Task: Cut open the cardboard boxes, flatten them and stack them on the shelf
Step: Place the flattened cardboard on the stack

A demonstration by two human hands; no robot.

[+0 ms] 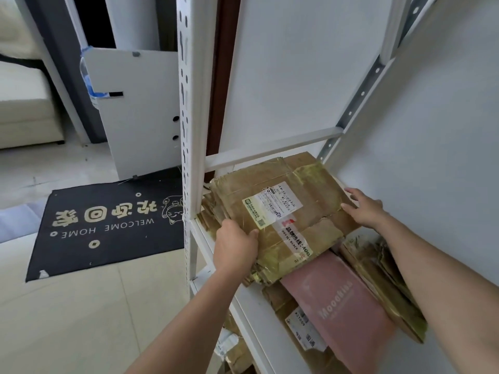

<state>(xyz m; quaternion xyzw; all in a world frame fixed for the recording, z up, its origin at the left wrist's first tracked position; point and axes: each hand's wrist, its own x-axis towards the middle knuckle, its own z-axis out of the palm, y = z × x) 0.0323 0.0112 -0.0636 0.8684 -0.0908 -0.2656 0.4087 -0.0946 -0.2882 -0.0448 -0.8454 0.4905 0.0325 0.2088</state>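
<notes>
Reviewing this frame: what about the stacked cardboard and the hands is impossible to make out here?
Head view only:
- Left hand fingertips: tucked under the top flattened box.
- Shipping label text: too small and blurred.
- How many flattened boxes lie beneath: covered by the top one.
- Pink box far end: covered by the top box.
- Lower shelf contents: cut off by the frame's bottom edge.

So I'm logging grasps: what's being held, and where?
The flattened cardboard box on the shelf: left hand grips its near-left edge, right hand rests open on its right edge.
</notes>
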